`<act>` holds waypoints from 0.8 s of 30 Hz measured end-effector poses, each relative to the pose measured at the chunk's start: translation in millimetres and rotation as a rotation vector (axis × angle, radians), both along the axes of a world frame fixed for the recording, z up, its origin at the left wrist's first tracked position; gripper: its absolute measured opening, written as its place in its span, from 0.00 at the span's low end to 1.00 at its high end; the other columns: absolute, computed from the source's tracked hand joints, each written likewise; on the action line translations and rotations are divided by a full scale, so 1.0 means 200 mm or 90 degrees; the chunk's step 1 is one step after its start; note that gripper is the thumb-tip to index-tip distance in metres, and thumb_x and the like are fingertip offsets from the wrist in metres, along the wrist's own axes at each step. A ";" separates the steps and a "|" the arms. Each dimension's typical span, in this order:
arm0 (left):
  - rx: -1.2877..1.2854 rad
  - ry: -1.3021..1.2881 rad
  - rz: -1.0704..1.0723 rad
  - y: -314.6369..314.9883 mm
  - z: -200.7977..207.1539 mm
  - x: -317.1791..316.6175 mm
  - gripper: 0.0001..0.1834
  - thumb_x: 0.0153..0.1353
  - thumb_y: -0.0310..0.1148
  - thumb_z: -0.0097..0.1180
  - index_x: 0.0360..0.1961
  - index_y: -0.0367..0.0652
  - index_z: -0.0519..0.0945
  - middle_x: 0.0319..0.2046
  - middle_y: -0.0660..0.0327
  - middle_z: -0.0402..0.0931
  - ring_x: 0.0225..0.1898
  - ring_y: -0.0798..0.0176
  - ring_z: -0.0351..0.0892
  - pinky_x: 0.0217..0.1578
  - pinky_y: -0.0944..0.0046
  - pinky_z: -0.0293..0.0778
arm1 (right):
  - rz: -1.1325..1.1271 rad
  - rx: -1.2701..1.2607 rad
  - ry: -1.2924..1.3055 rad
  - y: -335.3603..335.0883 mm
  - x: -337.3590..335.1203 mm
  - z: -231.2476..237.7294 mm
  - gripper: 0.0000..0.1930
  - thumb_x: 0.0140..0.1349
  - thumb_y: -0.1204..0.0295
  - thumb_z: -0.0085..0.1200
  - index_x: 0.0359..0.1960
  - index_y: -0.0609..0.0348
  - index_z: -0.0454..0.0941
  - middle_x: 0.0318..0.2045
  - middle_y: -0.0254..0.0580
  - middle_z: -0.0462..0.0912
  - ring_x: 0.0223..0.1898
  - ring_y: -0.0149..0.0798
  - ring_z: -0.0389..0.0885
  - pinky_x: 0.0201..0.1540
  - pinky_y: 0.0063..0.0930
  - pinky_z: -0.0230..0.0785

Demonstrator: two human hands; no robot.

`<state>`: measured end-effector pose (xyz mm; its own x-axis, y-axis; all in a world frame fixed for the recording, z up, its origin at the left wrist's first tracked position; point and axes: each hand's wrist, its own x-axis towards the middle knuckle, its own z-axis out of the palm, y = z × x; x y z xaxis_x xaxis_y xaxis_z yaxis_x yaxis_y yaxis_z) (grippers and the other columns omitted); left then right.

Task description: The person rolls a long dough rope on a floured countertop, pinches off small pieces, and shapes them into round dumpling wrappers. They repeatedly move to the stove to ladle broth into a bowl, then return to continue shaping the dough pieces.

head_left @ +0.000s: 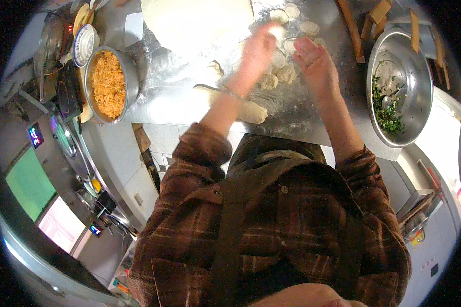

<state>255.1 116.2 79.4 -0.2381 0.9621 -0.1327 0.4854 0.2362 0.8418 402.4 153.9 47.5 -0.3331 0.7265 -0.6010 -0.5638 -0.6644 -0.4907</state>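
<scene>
My left hand reaches over the floured metal worktop and is smeared by motion. A pale round dough piece shows at its fingers, but whether they grip it I cannot make out. To its right, my right hand has its fingers stretched out and holds nothing visible. Several flattened dough rounds lie around and beyond both hands. Nearer to me are small dough lumps and a dough roll, partly hidden under my left wrist. A large dough sheet spreads at the far left, washed out by glare.
A metal bowl of orange shredded filling stands at the left edge, near a patterned bowl. On the right, a large metal basin holds chopped greens and a spoon. Wooden pieces lie at the far right.
</scene>
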 end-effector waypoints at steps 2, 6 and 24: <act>0.030 -0.084 0.012 -0.05 0.09 0.15 0.16 0.59 0.31 0.47 0.49 0.41 0.75 0.46 0.48 0.73 0.51 0.47 0.69 0.51 0.51 0.66 | -0.004 0.004 0.010 -0.09 -0.07 0.04 0.19 0.68 0.63 0.37 0.54 0.63 0.66 0.52 0.45 0.73 0.55 0.42 0.70 0.60 0.33 0.59; 0.184 0.025 0.038 -0.07 0.06 0.18 0.21 0.61 0.35 0.45 0.51 0.34 0.71 0.53 0.42 0.68 0.58 0.41 0.62 0.58 0.46 0.55 | 0.114 -0.118 0.025 -0.26 -0.14 0.22 0.19 0.69 0.61 0.37 0.54 0.61 0.66 0.45 0.38 0.73 0.47 0.39 0.72 0.54 0.30 0.66; 0.070 0.300 -0.155 -0.17 -0.35 -0.04 0.23 0.57 0.34 0.51 0.55 0.43 0.68 0.50 0.52 0.72 0.50 0.47 0.71 0.49 0.53 0.70 | -0.048 0.033 0.000 -0.04 0.08 0.14 0.22 0.68 0.62 0.36 0.58 0.63 0.64 0.60 0.47 0.66 0.62 0.44 0.62 0.64 0.44 0.52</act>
